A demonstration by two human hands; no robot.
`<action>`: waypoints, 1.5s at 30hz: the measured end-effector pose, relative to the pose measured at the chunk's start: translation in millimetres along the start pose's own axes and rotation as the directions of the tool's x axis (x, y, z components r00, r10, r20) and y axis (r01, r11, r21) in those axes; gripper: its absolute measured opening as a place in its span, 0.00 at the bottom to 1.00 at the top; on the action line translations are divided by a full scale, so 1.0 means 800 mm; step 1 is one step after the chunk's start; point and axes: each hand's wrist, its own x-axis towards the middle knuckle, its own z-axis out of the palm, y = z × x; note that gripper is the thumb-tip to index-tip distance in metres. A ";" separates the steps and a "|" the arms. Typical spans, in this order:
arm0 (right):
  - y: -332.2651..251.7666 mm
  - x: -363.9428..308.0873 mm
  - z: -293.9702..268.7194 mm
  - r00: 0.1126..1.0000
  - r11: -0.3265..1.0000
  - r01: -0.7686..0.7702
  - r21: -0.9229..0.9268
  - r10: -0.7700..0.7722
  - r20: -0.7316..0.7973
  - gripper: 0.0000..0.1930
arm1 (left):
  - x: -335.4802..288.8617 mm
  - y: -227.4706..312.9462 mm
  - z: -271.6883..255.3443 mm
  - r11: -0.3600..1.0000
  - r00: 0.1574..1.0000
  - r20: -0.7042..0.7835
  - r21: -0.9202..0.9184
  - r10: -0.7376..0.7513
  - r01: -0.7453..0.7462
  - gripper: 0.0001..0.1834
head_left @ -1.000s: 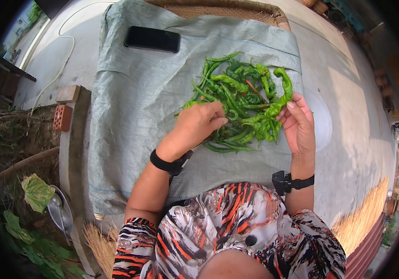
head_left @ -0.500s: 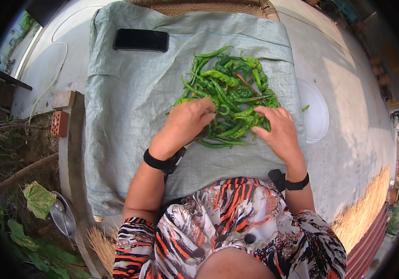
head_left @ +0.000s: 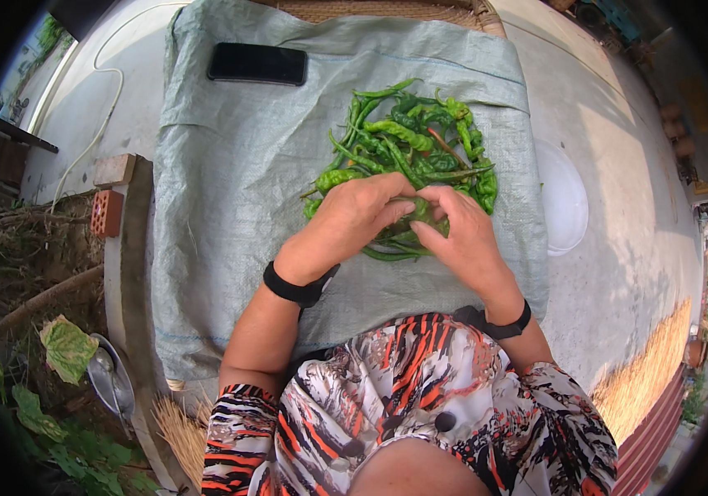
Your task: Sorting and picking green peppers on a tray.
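Observation:
A pile of long, wrinkled green chili peppers [head_left: 403, 136] lies on a grey-green woven plastic sheet [head_left: 238, 198], with one reddish-brown pepper [head_left: 446, 146] among them. My left hand [head_left: 358, 213] and my right hand [head_left: 460, 230] meet over the near side of the pile, fingertips almost touching. Both are closed, fingers and thumbs curled round a green chili pepper [head_left: 430, 217] that shows slightly blurred between them. My fingers hide much of that pepper, and its stem end cannot be made out.
A black phone [head_left: 257, 64] rests at the sheet's far left. Beyond its right edge a round white basin [head_left: 563, 198] stands on the concrete floor. A woven wicker edge [head_left: 395, 11] shows behind the sheet. To the left are a red brick [head_left: 106, 213] and a metal pan [head_left: 111, 376].
My right hand has moved left from the pile's right side to meet my left hand. The left hand has shifted slightly right. A green chili pepper now sits between them.

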 end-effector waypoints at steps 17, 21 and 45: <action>-0.008 -0.004 -0.004 0.987 0.981 0.143 0.132 -0.132 -0.092 0.24 | 0.001 0.014 -0.025 0.843 0.895 -0.113 -0.405 -0.432 0.355 0.09; 0.000 -0.008 -0.022 0.983 0.958 -0.011 0.285 0.062 -0.171 0.19 | 0.001 0.016 -0.024 0.819 0.881 -0.087 -0.422 -0.464 0.390 0.09; 0.058 -0.011 -0.029 0.980 0.994 0.043 -0.105 -0.063 -0.191 0.17 | -0.003 0.017 -0.012 0.946 0.954 0.173 -0.173 -0.244 0.273 0.11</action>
